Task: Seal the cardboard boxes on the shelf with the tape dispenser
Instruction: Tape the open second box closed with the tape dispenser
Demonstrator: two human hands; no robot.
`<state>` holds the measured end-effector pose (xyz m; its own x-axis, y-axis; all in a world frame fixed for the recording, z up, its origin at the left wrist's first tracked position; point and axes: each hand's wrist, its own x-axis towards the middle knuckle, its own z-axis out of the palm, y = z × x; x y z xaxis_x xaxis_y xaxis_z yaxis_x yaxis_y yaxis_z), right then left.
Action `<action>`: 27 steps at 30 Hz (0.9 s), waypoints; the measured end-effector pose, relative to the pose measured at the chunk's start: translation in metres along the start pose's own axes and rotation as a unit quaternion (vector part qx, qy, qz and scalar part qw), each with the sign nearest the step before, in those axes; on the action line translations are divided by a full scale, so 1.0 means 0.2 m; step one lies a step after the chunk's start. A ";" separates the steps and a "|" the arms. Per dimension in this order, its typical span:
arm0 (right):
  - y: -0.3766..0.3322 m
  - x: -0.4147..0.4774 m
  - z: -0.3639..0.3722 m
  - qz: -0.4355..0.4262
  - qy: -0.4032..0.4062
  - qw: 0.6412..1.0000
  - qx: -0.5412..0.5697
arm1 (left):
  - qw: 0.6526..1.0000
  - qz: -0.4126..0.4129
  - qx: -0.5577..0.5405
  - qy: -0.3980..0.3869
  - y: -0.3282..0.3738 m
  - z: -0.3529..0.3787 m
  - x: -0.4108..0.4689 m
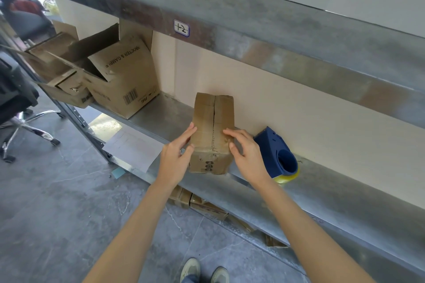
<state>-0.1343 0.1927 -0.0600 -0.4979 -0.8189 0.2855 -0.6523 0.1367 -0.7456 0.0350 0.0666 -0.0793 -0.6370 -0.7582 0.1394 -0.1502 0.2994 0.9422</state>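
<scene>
Shelf (322, 190): grey metal.
Open boxes (128, 76): at the shelf's left end.
Small box (211, 117): at the shelf's front edge, flaps closed.
Tape dispenser (273, 151): blue, just right of the small box.
Left hand (177, 156): grasping the small box's left side.
Right hand (248, 154): grasping its right side.

Quantities: one closed cardboard box (212, 122), frame centre; three open cardboard boxes (124, 76), upper left, overlapping; one tape dispenser (276, 154); one left hand (177, 156), one right hand (248, 154); one shelf label (181, 28); two shoes (190, 269).
</scene>
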 end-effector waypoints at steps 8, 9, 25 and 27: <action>0.02 0.00 -0.12 0.016 -0.121 0.992 0.035 | 0.996 -0.009 -0.035 -0.075 0.04 -0.10 0.01; 0.03 0.01 -0.13 0.017 -0.132 0.991 0.028 | 0.997 -0.011 -0.037 -0.074 0.04 -0.11 0.02; 0.03 0.01 0.02 0.029 0.032 0.998 0.047 | 0.998 0.029 -0.013 0.045 0.00 -0.01 0.01; 0.02 0.01 0.03 0.035 0.040 0.997 0.054 | 0.999 0.027 -0.012 0.037 0.00 -0.01 0.01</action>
<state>-0.1347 0.1883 -0.0661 -0.5868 -0.7614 0.2754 -0.5517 0.1271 -0.8243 0.0353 0.0645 -0.0784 -0.5852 -0.7830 0.2111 -0.0989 0.3273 0.9397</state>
